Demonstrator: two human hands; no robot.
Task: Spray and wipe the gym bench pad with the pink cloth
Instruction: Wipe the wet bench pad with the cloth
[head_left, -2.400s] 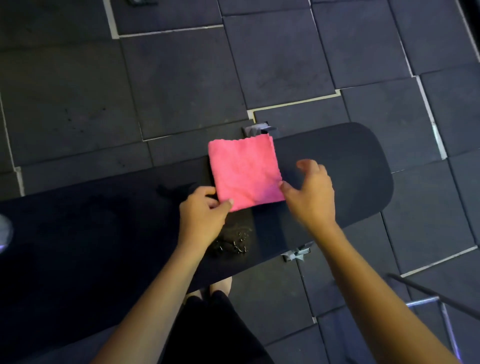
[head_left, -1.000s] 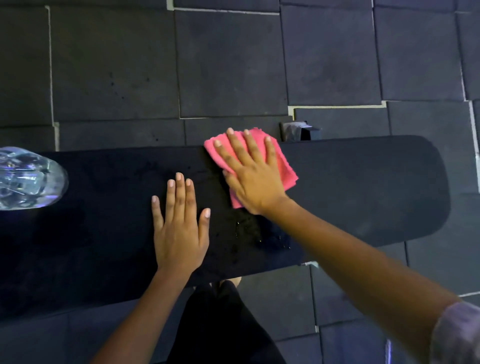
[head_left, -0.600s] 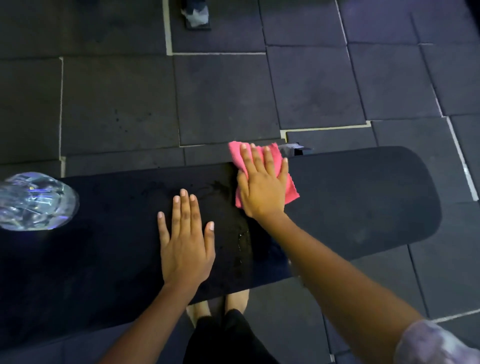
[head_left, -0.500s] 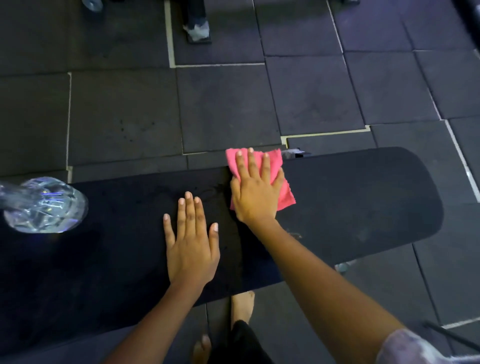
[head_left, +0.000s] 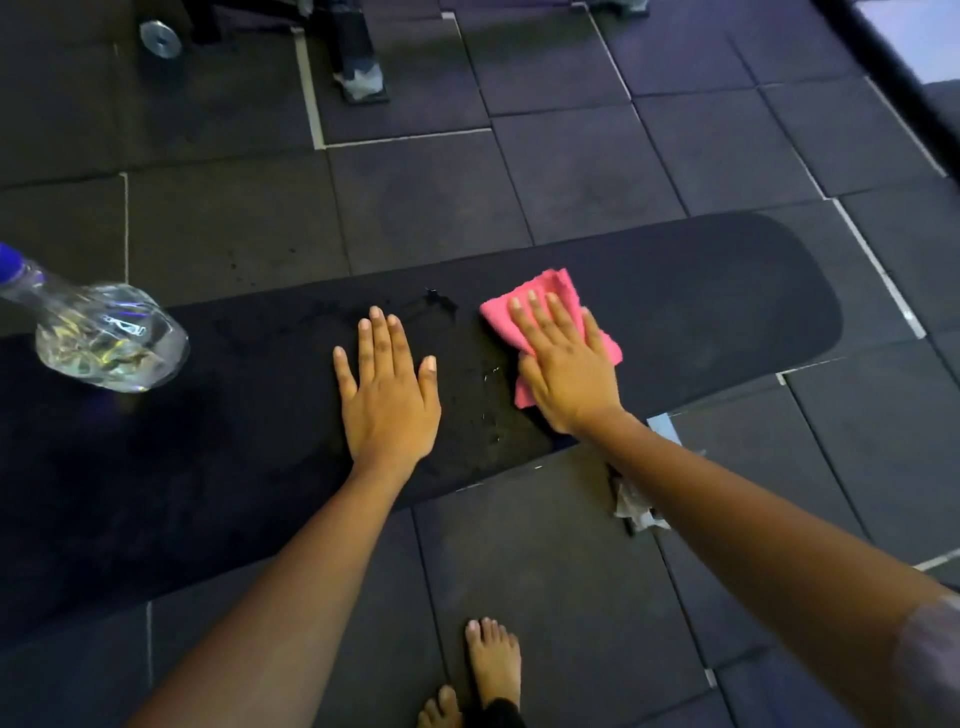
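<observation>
dark tiled gym floor; on the bench pad (head_left: 701, 291) mid-length, right hand (head_left: 563, 374) presses pink cloth (head_left: 545, 291) with flat fingers, left hand (head_left: 387, 395) splayed, empty; best wiped in overlapping strokes toward the wet patch (head_left: 483, 384)

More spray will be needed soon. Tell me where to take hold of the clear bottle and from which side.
Grip the clear bottle around its narrow neck just below the blue cap, probably with the left hand, coming from above. It stands on the bench pad at the far left; the wide rounded body looks harder to close a hand around.
</observation>
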